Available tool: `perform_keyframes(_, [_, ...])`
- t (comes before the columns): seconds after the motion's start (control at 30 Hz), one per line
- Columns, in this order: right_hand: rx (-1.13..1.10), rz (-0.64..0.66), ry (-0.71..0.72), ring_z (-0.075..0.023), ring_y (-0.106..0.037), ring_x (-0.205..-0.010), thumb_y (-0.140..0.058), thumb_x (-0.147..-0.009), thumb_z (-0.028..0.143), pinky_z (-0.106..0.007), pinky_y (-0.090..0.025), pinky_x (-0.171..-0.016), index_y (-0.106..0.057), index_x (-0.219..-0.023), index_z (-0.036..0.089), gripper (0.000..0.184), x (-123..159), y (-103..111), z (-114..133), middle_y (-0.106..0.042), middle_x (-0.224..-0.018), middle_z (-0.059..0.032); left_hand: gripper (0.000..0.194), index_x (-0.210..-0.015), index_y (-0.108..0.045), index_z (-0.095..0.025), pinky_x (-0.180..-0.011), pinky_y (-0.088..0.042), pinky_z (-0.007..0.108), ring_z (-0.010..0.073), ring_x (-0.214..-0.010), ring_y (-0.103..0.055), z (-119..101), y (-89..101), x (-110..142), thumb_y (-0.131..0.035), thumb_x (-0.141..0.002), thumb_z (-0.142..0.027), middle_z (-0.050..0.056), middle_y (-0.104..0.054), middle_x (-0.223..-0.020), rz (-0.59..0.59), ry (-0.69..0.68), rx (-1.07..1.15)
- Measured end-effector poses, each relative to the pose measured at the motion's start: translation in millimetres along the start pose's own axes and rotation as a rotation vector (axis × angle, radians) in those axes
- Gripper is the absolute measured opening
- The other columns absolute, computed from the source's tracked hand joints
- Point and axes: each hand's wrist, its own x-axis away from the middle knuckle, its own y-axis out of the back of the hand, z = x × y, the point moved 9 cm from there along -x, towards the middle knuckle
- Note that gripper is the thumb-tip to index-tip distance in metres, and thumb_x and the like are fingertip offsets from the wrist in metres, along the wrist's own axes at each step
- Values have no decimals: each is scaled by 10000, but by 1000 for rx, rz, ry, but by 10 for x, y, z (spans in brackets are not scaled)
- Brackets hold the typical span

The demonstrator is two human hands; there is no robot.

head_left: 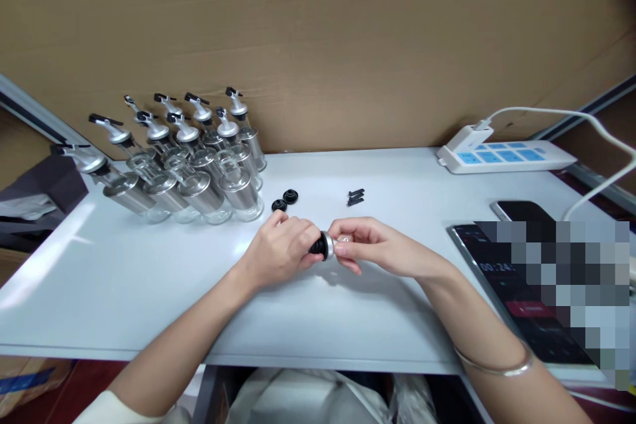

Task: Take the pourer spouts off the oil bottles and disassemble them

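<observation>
Gripping a silver-and-black pourer (326,246), a worker's two bare hands are meeting above a pale tabletop (318,338).

"How is each hand holding it?"

"The left hand (281,245) is curling its fingers closed around the black stopper. The right hand (370,246) is pinching the silver end between thumb and fingertips, covering part of it."

"So where is the pourer sitting?"

"It is lying sideways between the hands, around the middle of the table. Whether anything is touching the surface below, I am not able to tell."

"What is surrounding them?"

"Two black discs (291,197) are resting just beyond the left hand, and small black pieces (356,197) are lying beyond the right. Glass bottles with metal sleeves (201,195) are standing in a cluster at left, several wearing pourers, some in front showing bare necks."

"And on the right?"

"A power strip (521,158) is lying by the cardboard wall (318,46), with a white cable (561,112) running from its adapter (468,138). Nearer, a dark-screened device (489,265) is showing a timer, partly pixelated. A bangle (497,370) is circling the right forearm."
</observation>
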Motion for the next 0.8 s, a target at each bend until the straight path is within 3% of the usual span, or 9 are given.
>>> perform_keyframes(0.37, [231,-151,101,-106,-505,-615,-547,-872,344,-240,-412,-640,-590,-853,172,178,13,-1,145,-548,-640,22,341,-821,-449,-185,-657,-267,338,136,-508,-440,73,152,-50,-173,-969,-318,-24,-554,-599,-41,-33,-153])
perform_keyframes(0.63, [451,-268,197,-118,-559,-637,-516,-890,345,-225,-416,-596,-590,-889,187,174,59,10,280,-628,-712,-2,360,-776,-440,-192,-664,-280,328,124,-473,-406,120,164,-57,-164,-969,-321,-29,-520,-580,-50,28,-123])
perform_keyframes(0.8, [719,-402,374,-136,-586,-666,-487,-916,361,-241,-415,-624,-600,-905,198,199,110,-2,416,-678,-787,-32,356,-764,-438,-194,-650,-274,322,126,-482,-416,185,163,-54,-181,-972,-325,-32,-514,-573,-40,101,-69])
